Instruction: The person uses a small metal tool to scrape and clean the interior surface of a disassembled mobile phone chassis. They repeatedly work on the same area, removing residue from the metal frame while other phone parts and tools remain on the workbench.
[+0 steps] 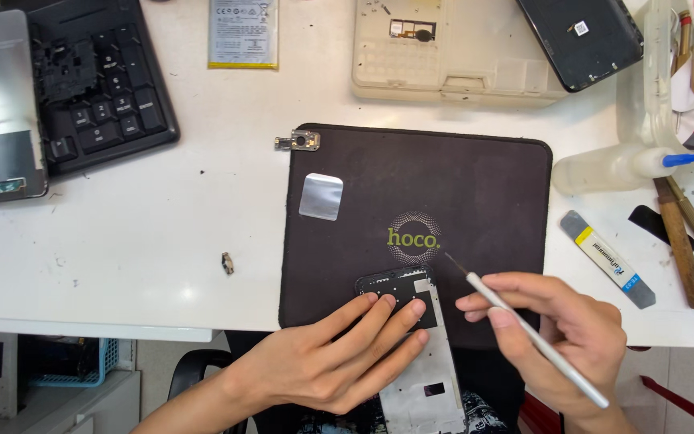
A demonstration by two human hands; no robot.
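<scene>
My left hand (pixel 339 358) lies flat on a phone frame (pixel 423 378) at the near edge of a dark work mat (pixel 443 185), its fingertips pressing the frame's black upper part (pixel 391 283). My right hand (pixel 560 333) holds a thin silver pointed tool (pixel 524 325) like a pen. The tool's tip hovers just right of the frame's top corner, apart from it. A small silver foil square (pixel 320 196) lies on the mat's left side.
A small camera part (pixel 299 142) sits at the mat's top left corner and a tiny component (pixel 227 263) on the white table. Further off are a black keyboard (pixel 98 80), a battery (pixel 242 32), a beige tray (pixel 443 48), a dark phone cover (pixel 580 40), a clear squeeze bottle (pixel 604 165) and a metal pry tool (pixel 608 259).
</scene>
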